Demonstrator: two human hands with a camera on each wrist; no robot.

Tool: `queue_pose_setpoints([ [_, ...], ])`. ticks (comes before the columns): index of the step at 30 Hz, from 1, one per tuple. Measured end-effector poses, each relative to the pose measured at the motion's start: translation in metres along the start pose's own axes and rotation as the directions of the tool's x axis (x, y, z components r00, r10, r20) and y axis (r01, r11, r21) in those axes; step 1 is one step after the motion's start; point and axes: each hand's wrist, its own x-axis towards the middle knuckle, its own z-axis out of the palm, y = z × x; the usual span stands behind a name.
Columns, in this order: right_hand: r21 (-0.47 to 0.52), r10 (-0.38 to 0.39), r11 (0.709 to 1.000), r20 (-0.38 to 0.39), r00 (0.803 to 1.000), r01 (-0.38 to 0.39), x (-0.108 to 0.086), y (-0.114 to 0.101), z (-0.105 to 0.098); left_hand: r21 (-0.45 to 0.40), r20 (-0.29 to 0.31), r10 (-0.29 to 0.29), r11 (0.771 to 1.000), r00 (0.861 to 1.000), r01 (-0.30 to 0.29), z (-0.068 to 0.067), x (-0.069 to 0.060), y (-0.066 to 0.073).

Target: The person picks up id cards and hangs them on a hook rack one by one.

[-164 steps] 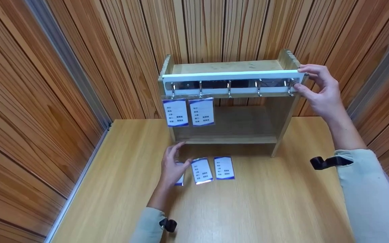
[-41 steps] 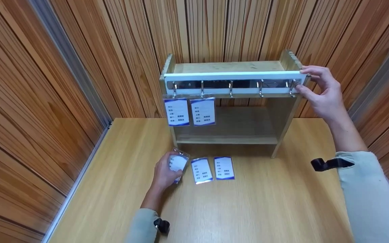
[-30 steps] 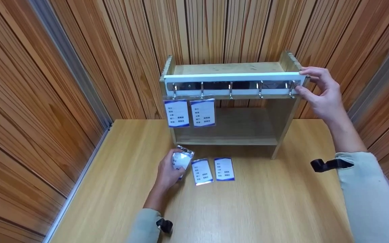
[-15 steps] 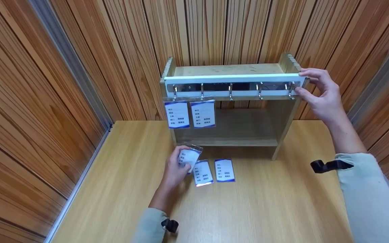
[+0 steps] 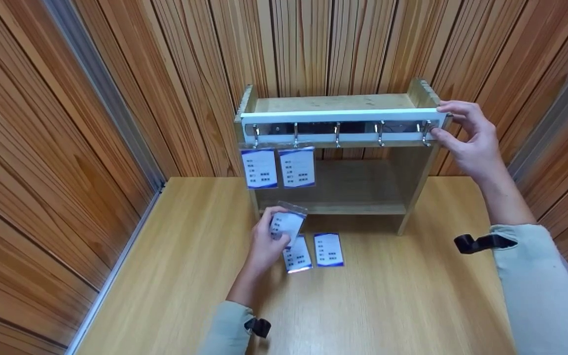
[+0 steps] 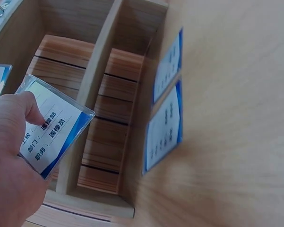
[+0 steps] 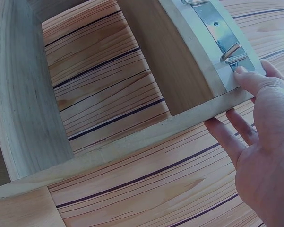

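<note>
My left hand (image 5: 266, 245) pinches a badge card in a clear plastic sleeve (image 5: 289, 224) between thumb and fingers. The card tilts to the right, above the table and in front of the shelf's lower board. Its printed lines and blue corner show close up in the left wrist view. At the right end of the white hook rail (image 5: 313, 118), my right hand (image 5: 476, 140) grips the rail and shelf side, thumb on the front beside the last hook (image 7: 234, 53). Two badge cards hang from the two leftmost hooks, one left (image 5: 259, 168) and one right (image 5: 297, 168).
Two more cards lie on the table: one (image 5: 299, 259) partly behind the held card, the other (image 5: 329, 250) to its right. The wooden shelf (image 5: 363, 209) stands against the slatted back wall (image 5: 353, 44). Several metal hooks line the rail.
My left hand has taken the leftmost card off the table, then lifted it and carried it up and to the right. My right hand keeps its hold on the rail end.
</note>
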Motion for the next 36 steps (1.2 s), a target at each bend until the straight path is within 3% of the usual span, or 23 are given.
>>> queue_pose_setpoints([
  [18,0.019,-0.016,1.000,-0.003,1.000,0.016,-0.001,-0.002,0.000,-0.037,0.017,0.152,0.988,0.988,-0.152,0.022,0.003,0.029],
  [25,0.011,-0.008,1.000,-0.002,1.000,0.008,-0.002,0.000,0.001,-0.079,0.042,0.160,0.985,0.986,-0.156,0.029,0.007,0.049],
  [36,0.014,-0.008,1.000,-0.002,1.000,0.008,-0.001,-0.002,0.000,-0.088,0.031,0.287,0.955,0.957,-0.283,0.040,0.020,0.078],
])
